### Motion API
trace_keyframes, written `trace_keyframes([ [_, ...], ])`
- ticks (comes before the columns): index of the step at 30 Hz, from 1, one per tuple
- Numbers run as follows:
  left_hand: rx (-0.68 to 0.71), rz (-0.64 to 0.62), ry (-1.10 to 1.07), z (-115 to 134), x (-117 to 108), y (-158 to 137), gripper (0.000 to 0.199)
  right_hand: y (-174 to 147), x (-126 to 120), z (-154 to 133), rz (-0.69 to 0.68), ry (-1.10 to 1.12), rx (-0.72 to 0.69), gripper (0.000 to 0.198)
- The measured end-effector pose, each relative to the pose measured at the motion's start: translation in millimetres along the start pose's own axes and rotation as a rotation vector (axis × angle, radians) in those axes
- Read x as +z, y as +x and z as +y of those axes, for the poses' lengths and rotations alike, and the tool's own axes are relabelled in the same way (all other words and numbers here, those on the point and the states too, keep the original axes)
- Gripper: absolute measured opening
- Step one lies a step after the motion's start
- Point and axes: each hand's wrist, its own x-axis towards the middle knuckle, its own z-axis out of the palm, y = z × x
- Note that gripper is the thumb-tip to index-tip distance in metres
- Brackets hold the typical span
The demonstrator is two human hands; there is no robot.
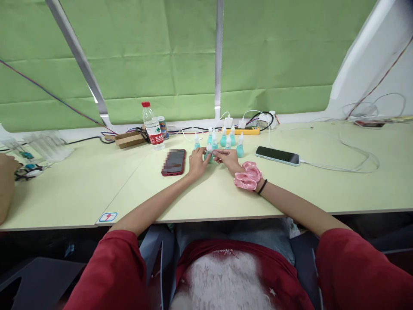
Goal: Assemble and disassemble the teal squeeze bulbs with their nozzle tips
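Note:
Several small teal bulbs with clear white pointed tips, which look like nasal aspirators, stand upright in a loose group on the table. Nearest to me is one bulb aspirator between my two hands. My left hand is closed around its left side, with the thumb against the teal bulb. Fingers of my right hand are pinched together close to its white tip, and whether they grip the tip or a small part is hidden. A pink scrunchie and a black band circle my right wrist.
A red-cased phone lies left of my hands, and a charging phone lies right. Behind are a water bottle, a can, a cardboard tray, a yellow tool, chargers and cables. Another person's arm rests at far left near clear containers.

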Motion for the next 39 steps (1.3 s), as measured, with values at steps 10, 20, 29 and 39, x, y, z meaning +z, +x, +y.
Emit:
trace_keyframes([
  [10, -0.004, 0.004, -0.005, 1.1, -0.3, 0.2, 0.016, -0.7, 0.0, -1.3, 0.024, 0.022, -0.024, 0.019],
  [20, -0.003, 0.004, 0.002, 3.6, -1.8, -0.6, 0.015, -4.4, 1.6, -7.5, 0.058, 0.050, -0.043, 0.017],
  [29, 0.004, 0.007, 0.005, 1.4, 0.7, -0.3, 0.017, -4.1, 2.0, -7.0, 0.060, 0.026, -0.037, 0.019],
  [39, 0.003, 0.009, -0.004, 0.8, 1.3, -0.3, 0.018, -4.4, 0.8, -7.6, 0.073, 0.063, -0.057, 0.015],
])
